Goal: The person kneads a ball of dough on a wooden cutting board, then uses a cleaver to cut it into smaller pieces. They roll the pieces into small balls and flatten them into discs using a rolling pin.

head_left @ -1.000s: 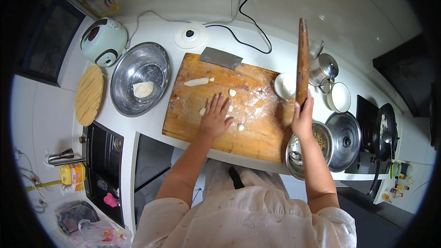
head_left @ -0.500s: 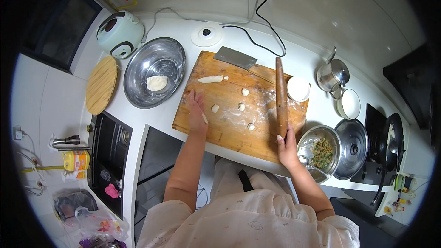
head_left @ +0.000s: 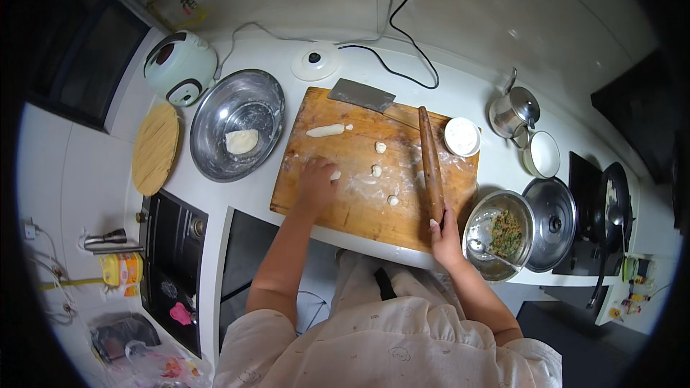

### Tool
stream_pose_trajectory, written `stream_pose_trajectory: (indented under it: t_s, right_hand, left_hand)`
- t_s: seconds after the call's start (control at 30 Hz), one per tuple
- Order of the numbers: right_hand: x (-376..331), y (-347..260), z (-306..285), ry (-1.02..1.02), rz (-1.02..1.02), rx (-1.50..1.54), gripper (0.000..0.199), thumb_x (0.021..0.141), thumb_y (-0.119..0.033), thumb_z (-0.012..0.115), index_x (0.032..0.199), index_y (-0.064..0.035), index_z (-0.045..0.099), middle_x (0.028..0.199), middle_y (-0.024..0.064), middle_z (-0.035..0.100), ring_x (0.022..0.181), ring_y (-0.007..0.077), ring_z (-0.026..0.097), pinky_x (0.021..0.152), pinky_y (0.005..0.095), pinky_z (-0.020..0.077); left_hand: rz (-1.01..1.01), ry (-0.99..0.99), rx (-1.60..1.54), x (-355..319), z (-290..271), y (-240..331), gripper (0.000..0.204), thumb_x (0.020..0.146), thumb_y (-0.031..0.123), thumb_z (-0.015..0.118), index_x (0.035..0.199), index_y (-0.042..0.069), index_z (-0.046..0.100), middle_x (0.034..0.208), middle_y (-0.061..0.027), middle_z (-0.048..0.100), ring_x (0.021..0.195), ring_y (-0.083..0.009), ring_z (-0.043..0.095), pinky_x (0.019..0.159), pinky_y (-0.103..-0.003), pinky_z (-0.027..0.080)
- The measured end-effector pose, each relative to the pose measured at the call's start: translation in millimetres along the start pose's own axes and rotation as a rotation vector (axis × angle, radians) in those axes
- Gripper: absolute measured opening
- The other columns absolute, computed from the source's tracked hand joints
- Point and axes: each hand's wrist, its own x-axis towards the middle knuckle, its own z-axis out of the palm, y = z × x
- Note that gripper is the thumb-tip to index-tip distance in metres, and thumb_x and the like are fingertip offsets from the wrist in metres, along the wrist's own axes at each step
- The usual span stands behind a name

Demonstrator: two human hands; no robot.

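Note:
My left hand (head_left: 316, 183) is over the left part of the floury wooden board (head_left: 352, 212), its curled fingers closed at a small piece of dough (head_left: 336, 175). How firmly they hold it is partly hidden by the hand. In my right hand (head_left: 447, 243) is the near end of a dark wooden rolling pin (head_left: 430, 158), which points away from me along the board's right side. Several other dough lumps (head_left: 376, 170) lie in the middle. A dough strip (head_left: 325, 131) rests farther back, near a cleaver (head_left: 361, 95) at the far edge.
Left of the board sits a steel basin (head_left: 269, 93) with dough (head_left: 241, 141) inside. A white bowl of flour (head_left: 462, 136) stands on the board's far right corner. Rightward are a bowl of chopped filling (head_left: 505, 236), a pot lid (head_left: 553, 223), a kettle (head_left: 514, 111) and a white cup (head_left: 542, 154).
My left hand has moved inward from the board's left edge, and its extended fingers have curled onto a dough piece. My right hand still holds the rolling pin. The whole view has shifted slightly.

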Motion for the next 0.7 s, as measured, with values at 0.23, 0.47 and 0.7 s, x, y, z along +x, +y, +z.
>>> stream_pose_trajectory:
  t_s: [0.23,0.47,0.7]
  right_hand:
    - [-10,-5,12,0.077,0.112,0.030,0.055,0.090,-0.001,0.050,0.141,0.0037,0.029,0.133,0.0245,0.042,0.125,0.0375,0.043,0.108,0.0390,0.0315]
    - [-23,-12,48,0.171,0.209,0.170,0.056,0.091,-0.001,0.049,0.142,0.0037,0.028,0.136,0.0235,0.039,0.127,0.0354,0.041,0.110,0.0378,0.0302]
    - [-34,-24,79,0.237,0.258,0.135,0.056,0.093,0.003,0.044,0.144,0.0039,0.023,0.135,0.0178,0.043,0.127,0.0254,0.041,0.107,0.0324,0.0313]
  left_hand:
    - [0.019,-0.226,-0.157,26,-17,1,0.024,0.072,0.022,0.077,0.089,0.010,0.065,0.098,-0.0055,0.063,0.096,-0.0273,0.059,0.080,-0.038,0.048]
    - [0.328,0.008,-0.341,23,-3,31,0.019,0.080,0.020,0.070,0.089,0.006,0.062,0.084,-0.0112,0.063,0.080,-0.0336,0.062,0.074,-0.043,0.049]
    - [-0.078,-0.144,-0.454,36,8,-16,0.037,0.096,0.035,0.043,0.091,0.006,0.065,0.085,-0.0152,0.067,0.081,-0.0365,0.063,0.076,-0.044,0.049]
